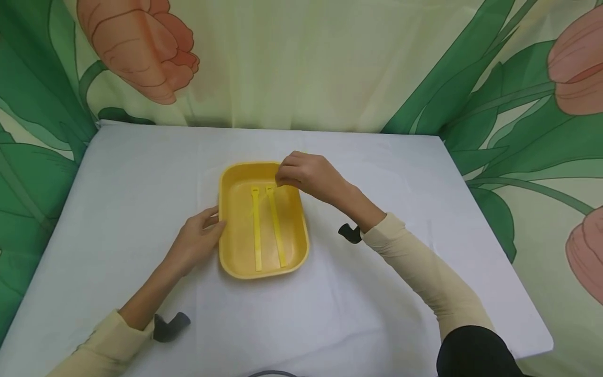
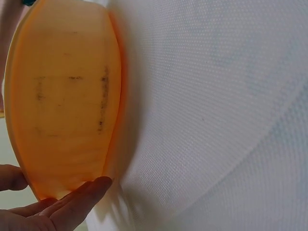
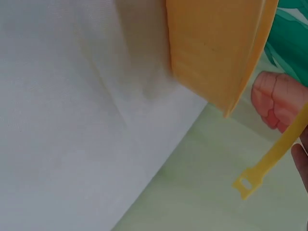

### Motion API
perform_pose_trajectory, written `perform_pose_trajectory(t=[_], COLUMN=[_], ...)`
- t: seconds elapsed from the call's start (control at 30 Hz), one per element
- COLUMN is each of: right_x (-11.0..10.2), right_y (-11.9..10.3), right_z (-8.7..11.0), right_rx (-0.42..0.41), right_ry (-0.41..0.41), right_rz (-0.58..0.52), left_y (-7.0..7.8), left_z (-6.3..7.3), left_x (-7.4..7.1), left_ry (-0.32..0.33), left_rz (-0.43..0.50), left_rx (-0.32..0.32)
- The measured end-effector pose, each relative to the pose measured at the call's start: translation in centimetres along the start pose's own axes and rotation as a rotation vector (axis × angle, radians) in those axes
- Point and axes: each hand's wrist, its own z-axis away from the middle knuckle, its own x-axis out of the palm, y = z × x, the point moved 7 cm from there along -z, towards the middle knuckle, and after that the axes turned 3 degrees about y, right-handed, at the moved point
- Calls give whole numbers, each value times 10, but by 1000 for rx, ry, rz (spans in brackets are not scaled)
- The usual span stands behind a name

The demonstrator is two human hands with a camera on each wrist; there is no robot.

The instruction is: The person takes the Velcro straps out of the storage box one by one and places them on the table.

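A shallow yellow tray [image 1: 237, 225] with rounded corners is on the white table. Two yellow cable-tie straps, a left strap [image 1: 257, 230] and a right strap [image 1: 276, 230], lie lengthwise inside it. My left hand [image 1: 200, 235] grips the tray's left side, thumb at the rim and fingers against the outer wall [image 2: 67, 106]. Above the tray's far right corner, my right hand [image 1: 308, 174] pinches another yellow cable-tie strap [image 3: 276, 151]. Its slotted end hangs free in the right wrist view; the rest is hidden by the fingers.
A white cloth covers the table [image 1: 377, 293]. Behind it hangs a curtain [image 1: 301, 63] printed with flowers and leaves. A dark cable [image 1: 272, 373] shows at the near edge, and a black rounded object [image 1: 478, 353] stands at the lower right.
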Motion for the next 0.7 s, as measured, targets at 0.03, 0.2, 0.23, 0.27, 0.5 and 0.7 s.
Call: perform_pose_trajectory(t=[0.03, 0.2, 0.23, 0.27, 0.5, 0.7], right_x=[-2, -15, -16, -17, -25, -29], right_y=[3, 16, 18, 20, 32, 44], right_z=[3, 14, 15, 16, 29, 46], right_rx=[20, 108, 120, 130, 262, 427], right_ry=[8, 30, 27, 23, -22, -70], right_rz=[1, 25, 28, 26, 31, -53], left_y=[-1, 0, 0, 0, 0, 0], left_z=[0, 1, 1, 1, 1, 0], left_x=[0, 1, 1, 1, 2, 3], left_ry=[-1, -3, -3, -3, 0, -4], left_rz=[1, 5, 9, 10, 21, 30], left_rx=[-2, 4, 4, 4, 2, 7])
